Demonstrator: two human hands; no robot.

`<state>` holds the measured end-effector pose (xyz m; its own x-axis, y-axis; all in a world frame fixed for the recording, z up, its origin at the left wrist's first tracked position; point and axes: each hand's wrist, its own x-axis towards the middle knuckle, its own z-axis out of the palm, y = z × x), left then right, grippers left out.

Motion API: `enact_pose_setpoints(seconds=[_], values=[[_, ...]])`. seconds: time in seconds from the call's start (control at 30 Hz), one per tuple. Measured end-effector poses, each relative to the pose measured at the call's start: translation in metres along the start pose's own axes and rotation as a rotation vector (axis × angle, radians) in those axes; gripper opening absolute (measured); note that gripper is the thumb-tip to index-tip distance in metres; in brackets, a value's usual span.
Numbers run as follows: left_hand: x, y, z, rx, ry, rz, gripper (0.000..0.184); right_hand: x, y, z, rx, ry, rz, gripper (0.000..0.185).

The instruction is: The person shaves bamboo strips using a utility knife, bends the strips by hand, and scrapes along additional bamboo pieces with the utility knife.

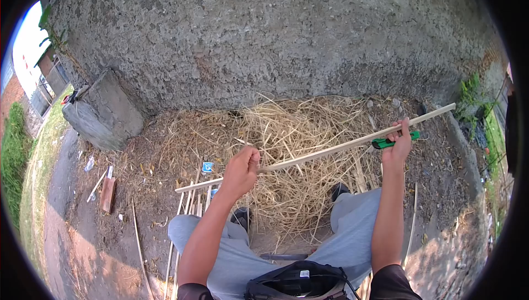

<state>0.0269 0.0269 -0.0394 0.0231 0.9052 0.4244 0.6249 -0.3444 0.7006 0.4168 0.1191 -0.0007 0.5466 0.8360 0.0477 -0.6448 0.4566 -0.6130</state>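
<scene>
A long, pale bamboo strip (319, 155) slants across in front of me, its right end higher in the view. My left hand (241, 170) is closed around it near its lower left end. Toward the other end, my right hand (398, 143) has its fingers at the strip while holding a green utility knife (381, 143) in the palm. Whether the knife's blade is out cannot be made out. Below the strip, a heap of thin shavings (292, 189) lies between my feet.
A rough grey wall (286, 35) rises ahead, with a concrete block (107, 112) at the left. More strips (193, 201) lie beside my left knee. A brownish wooden piece (108, 194) and a blue packet (208, 167) are on the ground. A black bag (297, 286) sits at my lap.
</scene>
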Motion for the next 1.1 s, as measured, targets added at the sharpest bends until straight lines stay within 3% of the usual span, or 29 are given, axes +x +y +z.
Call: enact_pose_setpoints(seconds=[0.17,0.23,0.27,0.43,0.5,0.53,0.63,0.67,0.9,1.1], values=[[0.003,0.012,-0.015,0.198,-0.014,-0.248,0.026,0.001,0.0,-0.001,0.047,-0.023,-0.011,0.022],[0.002,0.017,-0.015,0.465,0.241,0.227,0.05,-0.002,-0.001,0.002,0.071,-0.013,0.006,0.022],[0.001,0.014,-0.015,0.432,0.133,0.229,0.07,-0.002,0.0,0.001,0.073,-0.031,0.018,0.022],[-0.005,0.021,0.003,0.556,0.087,0.38,0.063,-0.015,0.009,0.009,0.014,0.055,-0.005,0.022],[-0.004,0.017,0.008,0.567,-0.017,0.389,0.051,-0.019,0.015,0.01,0.013,0.024,0.025,0.023],[-0.001,0.019,0.008,0.576,0.02,0.436,0.031,-0.022,0.017,0.012,0.02,0.034,0.055,0.022],[-0.002,0.004,0.006,0.536,-0.02,0.292,0.02,-0.027,0.024,0.015,0.074,0.008,0.135,0.023],[0.0,-0.001,0.006,0.51,0.088,0.392,0.011,-0.029,0.025,0.016,0.082,0.003,0.17,0.022],[0.0,0.017,-0.008,0.419,0.177,0.357,0.014,-0.027,0.025,0.015,-0.058,-0.147,0.307,0.02],[0.002,0.016,-0.027,0.369,0.183,0.288,0.02,-0.038,0.017,0.024,-0.279,-0.19,0.246,0.024]])
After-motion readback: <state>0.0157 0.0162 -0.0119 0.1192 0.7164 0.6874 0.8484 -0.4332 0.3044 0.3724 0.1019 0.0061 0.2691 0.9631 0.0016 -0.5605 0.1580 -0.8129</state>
